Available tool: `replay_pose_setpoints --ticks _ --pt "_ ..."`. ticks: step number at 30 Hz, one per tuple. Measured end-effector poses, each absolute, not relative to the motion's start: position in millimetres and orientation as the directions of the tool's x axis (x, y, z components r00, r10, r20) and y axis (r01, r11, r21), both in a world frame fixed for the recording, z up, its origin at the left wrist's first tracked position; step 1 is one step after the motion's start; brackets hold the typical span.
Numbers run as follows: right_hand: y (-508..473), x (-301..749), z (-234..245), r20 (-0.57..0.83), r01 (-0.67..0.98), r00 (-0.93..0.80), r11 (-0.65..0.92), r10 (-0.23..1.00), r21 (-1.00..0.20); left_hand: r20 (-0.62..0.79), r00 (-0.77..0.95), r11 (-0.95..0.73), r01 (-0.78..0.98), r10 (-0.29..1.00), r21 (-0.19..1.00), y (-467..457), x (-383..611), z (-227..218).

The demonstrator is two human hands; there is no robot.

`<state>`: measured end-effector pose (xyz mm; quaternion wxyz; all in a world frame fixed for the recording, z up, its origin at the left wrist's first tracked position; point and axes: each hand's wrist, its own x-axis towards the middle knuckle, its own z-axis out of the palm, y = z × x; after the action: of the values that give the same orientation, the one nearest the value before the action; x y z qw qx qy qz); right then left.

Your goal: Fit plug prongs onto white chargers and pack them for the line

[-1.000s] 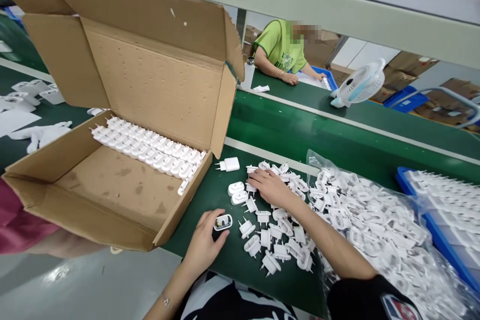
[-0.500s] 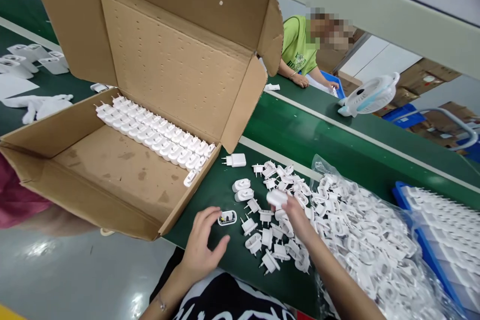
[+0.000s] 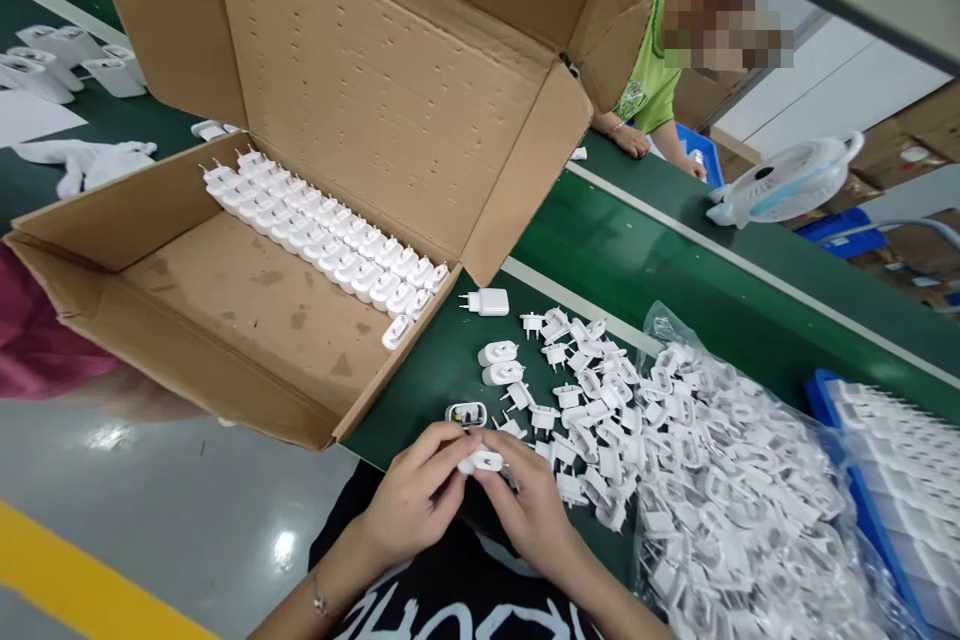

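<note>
My left hand [image 3: 416,500] and my right hand [image 3: 531,505] meet in front of my body, fingers closed on one white plug charger [image 3: 486,461]. Its pin end faces up and to the right, and fingers cover part of it. Just beyond my fingertips stands an open charger housing [image 3: 466,413] with small electronic parts visible inside. Two capped chargers [image 3: 501,363] sit side by side farther off, and another charger [image 3: 491,302] lies on its side behind them. To the right spreads a loose pile of white two-pin plug caps [image 3: 592,400].
A cardboard box [image 3: 352,415] at left holds rows of upright chargers [image 3: 322,238]. On the right are a clear bag of caps [image 3: 720,480] and a blue tray [image 3: 862,490] of white parts. Across the green bench [image 3: 585,230] are a co-worker [image 3: 652,80] and a white fan [image 3: 787,182].
My right hand has come left from the cap pile, carrying a white piece, and joined my left hand. My left hand has moved off the open housing's side. The view has shifted.
</note>
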<state>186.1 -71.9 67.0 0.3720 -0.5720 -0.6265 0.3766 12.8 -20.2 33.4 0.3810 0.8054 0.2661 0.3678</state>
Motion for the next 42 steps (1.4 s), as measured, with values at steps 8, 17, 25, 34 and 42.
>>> replay_pose_setpoints --ticks 8,17,25,34,42 --pt "-38.1 204.9 47.3 0.269 0.554 -0.059 0.255 0.961 -0.793 0.132 0.53 -0.412 0.455 0.837 0.789 -0.8 12.4 5.0" --pt "-31.5 202.1 40.8 0.073 0.547 -0.136 0.136 0.988 -0.826 0.154 0.584 -0.474 0.449 0.797 0.757 3.5 20.3 3.6" --pt "-27.5 207.5 45.8 0.018 0.548 -0.196 0.125 0.98 -0.827 0.153 0.538 -0.384 0.347 0.829 0.856 2.4 20.5 10.8" --pt "-43.1 196.1 36.5 0.06 0.639 -0.144 0.139 0.988 -0.757 0.156 0.547 -0.436 0.429 0.822 0.791 -0.7 23.8 11.2" --pt "17.9 288.8 91.6 0.049 0.695 0.087 -0.025 0.995 -0.719 0.358 0.406 -0.538 0.556 0.841 0.633 -5.0 15.2 -8.6"
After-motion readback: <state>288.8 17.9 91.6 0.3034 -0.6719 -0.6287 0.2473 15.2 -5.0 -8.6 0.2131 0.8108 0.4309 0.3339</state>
